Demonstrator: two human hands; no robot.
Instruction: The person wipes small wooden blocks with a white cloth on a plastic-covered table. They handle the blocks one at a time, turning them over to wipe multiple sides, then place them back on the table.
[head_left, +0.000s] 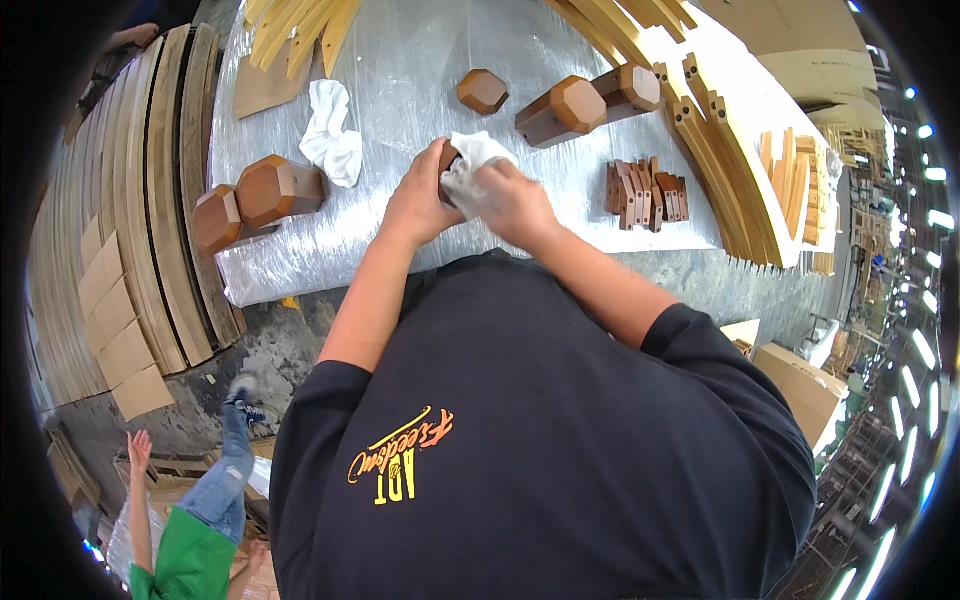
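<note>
Near the front edge of the wrapped table, my left hand (416, 203) is closed around a brown wooden block (447, 158). Most of the block is hidden by my fingers and a white cloth (476, 155). My right hand (518, 208) grips this cloth, bunched up and pressed against the block. Beyond my hands lies a small brown octagonal wooden block (483, 92). A second white cloth (331, 135) lies crumpled to the left.
Brown octagonal posts (278, 190) lie at the left edge; similar ones (565, 108) lie right. Small brown brackets (645, 194) sit near curved wooden slats (735, 170). Plastic film covers the table (400, 60). Stacked boards (150, 190) stand left. Someone in green (190, 550) is behind.
</note>
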